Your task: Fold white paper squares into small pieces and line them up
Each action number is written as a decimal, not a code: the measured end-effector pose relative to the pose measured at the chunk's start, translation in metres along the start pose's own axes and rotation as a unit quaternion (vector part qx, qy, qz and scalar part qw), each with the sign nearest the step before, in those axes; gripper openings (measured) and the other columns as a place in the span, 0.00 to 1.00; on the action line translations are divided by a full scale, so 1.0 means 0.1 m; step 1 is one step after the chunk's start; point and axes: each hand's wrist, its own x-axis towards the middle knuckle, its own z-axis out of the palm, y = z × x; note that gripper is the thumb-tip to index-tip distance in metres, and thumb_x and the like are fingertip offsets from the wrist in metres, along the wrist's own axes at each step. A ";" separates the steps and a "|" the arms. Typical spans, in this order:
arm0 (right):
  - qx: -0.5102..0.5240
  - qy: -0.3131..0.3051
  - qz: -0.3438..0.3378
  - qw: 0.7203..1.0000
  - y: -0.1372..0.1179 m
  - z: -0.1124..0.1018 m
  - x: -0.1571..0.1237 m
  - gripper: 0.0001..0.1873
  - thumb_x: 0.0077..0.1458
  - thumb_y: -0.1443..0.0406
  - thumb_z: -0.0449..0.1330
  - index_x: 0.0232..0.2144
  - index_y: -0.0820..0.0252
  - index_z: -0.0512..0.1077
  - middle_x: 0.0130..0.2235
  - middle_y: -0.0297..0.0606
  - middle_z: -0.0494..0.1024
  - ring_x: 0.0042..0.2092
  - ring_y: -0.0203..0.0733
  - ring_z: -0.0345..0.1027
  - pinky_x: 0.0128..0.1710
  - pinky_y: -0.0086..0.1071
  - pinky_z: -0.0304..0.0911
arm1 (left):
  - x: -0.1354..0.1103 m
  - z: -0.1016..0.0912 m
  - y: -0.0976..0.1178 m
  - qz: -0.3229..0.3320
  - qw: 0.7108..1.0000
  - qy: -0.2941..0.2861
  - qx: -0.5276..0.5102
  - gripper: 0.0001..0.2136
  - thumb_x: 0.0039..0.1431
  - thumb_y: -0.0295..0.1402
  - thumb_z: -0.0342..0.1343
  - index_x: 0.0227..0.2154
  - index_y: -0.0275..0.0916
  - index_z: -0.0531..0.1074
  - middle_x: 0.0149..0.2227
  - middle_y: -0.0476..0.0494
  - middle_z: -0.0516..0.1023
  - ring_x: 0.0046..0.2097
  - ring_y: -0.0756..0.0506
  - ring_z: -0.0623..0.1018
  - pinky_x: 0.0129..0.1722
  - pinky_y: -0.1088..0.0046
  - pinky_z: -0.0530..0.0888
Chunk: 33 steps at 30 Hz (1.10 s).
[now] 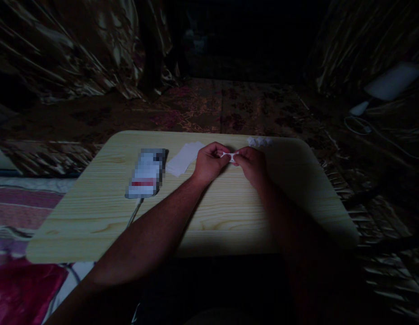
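Over the far middle of a small light wooden table [229, 212], my left hand [209, 162] and my right hand [251, 163] meet, fingers curled. Between their fingertips they pinch a small white piece of paper [231, 156], held just above the tabletop. White paper sheets [184, 158] lie flat right beside my left hand. A few small white folded or crumpled bits [260, 141] sit at the table's far edge beyond my right hand.
A phone [146, 174] with a cable running off the near edge lies on the table's left part. Dark patterned carpet and shiny fabric surround the table. A white device with a cord [392, 83] lies at the far right. Red cloth [20, 289] is at bottom left.
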 end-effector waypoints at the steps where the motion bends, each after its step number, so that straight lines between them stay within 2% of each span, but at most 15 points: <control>1: 0.000 0.001 -0.006 1.000 0.00 0.00 0.00 0.07 0.47 0.61 0.63 0.29 0.59 0.75 0.25 0.33 0.79 0.29 0.40 0.75 0.31 0.31 0.67 | 0.00 0.00 0.00 0.001 1.000 -0.001 0.001 0.08 0.43 0.30 0.67 0.27 0.36 0.74 0.24 0.50 0.75 0.25 0.53 0.71 0.26 0.77 0.66; 11: -0.025 0.005 0.000 1.000 -0.04 -0.02 -0.01 0.07 0.47 0.61 0.63 0.29 0.59 0.75 0.26 0.34 0.79 0.31 0.40 0.74 0.32 0.32 0.66 | 0.01 0.00 -0.02 0.000 1.000 -0.013 -0.017 0.10 0.42 0.26 0.66 0.30 0.37 0.73 0.25 0.52 0.74 0.25 0.53 0.70 0.26 0.78 0.66; 17: -0.074 0.017 -0.039 0.996 -0.01 -0.03 0.00 0.06 0.48 0.62 0.61 0.27 0.59 0.75 0.26 0.32 0.79 0.31 0.39 0.72 0.32 0.30 0.64 | 0.01 0.00 -0.02 0.002 1.000 -0.023 -0.011 0.11 0.42 0.26 0.66 0.30 0.37 0.73 0.24 0.52 0.74 0.25 0.54 0.70 0.26 0.77 0.66; 21: -0.080 0.015 -0.037 0.996 0.03 -0.03 0.01 0.07 0.48 0.61 0.61 0.28 0.59 0.75 0.27 0.33 0.79 0.31 0.39 0.73 0.32 0.31 0.64 | 0.01 -0.01 -0.02 -0.001 1.000 -0.025 -0.017 0.11 0.42 0.26 0.66 0.30 0.37 0.72 0.24 0.53 0.73 0.24 0.54 0.69 0.24 0.78 0.64; 27: -0.080 0.001 -0.033 0.996 0.03 -0.03 0.01 0.07 0.48 0.61 0.62 0.27 0.58 0.74 0.26 0.32 0.77 0.30 0.39 0.71 0.30 0.31 0.63 | 0.02 -0.02 -0.06 -0.030 0.998 -0.045 -0.036 0.14 0.40 0.27 0.69 0.32 0.38 0.72 0.24 0.53 0.73 0.23 0.54 0.69 0.24 0.78 0.65; 33: -0.065 0.045 -0.036 0.996 -0.01 -0.04 0.02 0.07 0.48 0.60 0.62 0.27 0.59 0.74 0.24 0.31 0.76 0.29 0.38 0.70 0.29 0.30 0.62 | 0.02 -0.01 -0.05 -0.072 0.993 -0.056 -0.072 0.19 0.41 0.31 0.70 0.37 0.38 0.72 0.27 0.51 0.77 0.26 0.52 0.74 0.28 0.75 0.69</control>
